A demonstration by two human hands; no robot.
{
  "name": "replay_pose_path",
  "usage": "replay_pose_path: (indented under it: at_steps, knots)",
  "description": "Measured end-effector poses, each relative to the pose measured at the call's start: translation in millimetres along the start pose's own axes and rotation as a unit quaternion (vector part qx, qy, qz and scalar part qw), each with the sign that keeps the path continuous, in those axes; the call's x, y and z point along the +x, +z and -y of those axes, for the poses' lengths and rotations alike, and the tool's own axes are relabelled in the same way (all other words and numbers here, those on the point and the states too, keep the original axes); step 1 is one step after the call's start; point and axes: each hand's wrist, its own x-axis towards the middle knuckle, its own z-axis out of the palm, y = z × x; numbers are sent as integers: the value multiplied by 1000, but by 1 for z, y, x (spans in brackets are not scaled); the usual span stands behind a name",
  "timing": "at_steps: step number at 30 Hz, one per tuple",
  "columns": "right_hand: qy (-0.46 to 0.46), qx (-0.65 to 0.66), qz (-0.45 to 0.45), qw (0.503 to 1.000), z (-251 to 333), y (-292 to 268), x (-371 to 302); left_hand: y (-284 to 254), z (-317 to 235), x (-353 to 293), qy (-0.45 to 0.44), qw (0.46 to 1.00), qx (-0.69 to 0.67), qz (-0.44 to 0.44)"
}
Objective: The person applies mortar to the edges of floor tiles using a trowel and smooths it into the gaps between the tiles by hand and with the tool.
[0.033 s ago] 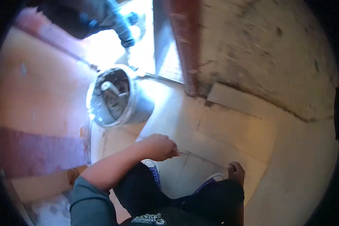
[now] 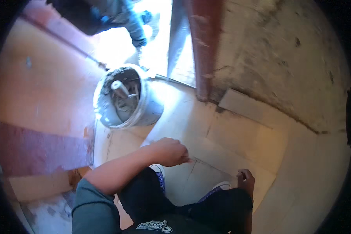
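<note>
My left hand (image 2: 170, 151) is held over the tiled floor in front of my shoes, its fingers pinched together. Whatever may be between the fingertips is too small to make out. By my right knee, my right hand (image 2: 245, 178) hangs with its fingers curled in and nothing visible in them. Ahead and to the left stands a bucket (image 2: 152, 105) smeared with grey mortar. A tool with a pale, rounded handle (image 2: 119, 88) leans inside it; its lower end is hidden. Neither hand touches the bucket.
Beyond the bucket, another person's sleeved arm (image 2: 136, 34) reaches down in bright light. A reddish door frame (image 2: 202, 50) rises right of the bucket. A loose tile strip (image 2: 241, 104) lies along the rough, dirty floor (image 2: 273, 54). Orange-brown panels (image 2: 50, 85) line the left side.
The surroundings sit slightly farther right in the picture as my view shifts. Both hands keep nearly the same pose.
</note>
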Motion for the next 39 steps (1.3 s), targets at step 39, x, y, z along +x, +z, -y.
replay_pose_path:
  at_steps: [39]
  knots:
    - [-98, -339, 452, 819, 275, 93, 77, -8, 4, -93, 397, 835, -350, -154]
